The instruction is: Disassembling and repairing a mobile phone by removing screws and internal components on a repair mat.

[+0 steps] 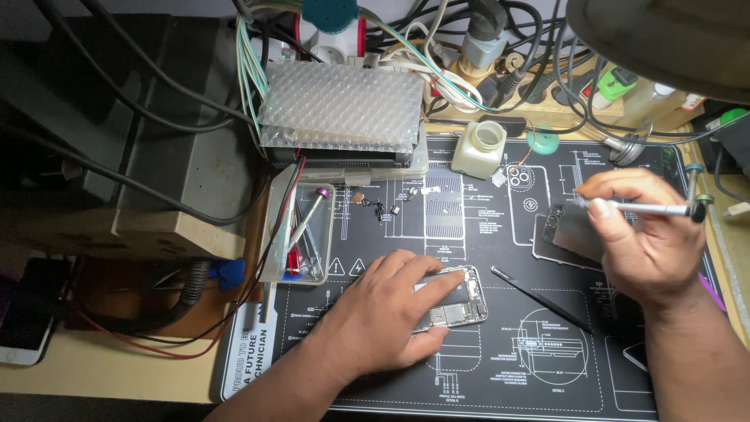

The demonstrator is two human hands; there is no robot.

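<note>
Smartphone chassis (457,298), opened, lying near-centre on the printed repair mat (547,367), long axis running left-right. I see my left hand (387,316) pressing it flat, fingers spread. My right hand (644,238), well apart to the far right, grips a slim screwdriver (648,208). Black tweezers (539,298) lie between; desk cluttered with cables.

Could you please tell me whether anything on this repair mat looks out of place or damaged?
Nothing looks spilled or broken; only tiny loose parts lie scattered on the mat, above the opened phone.
</note>
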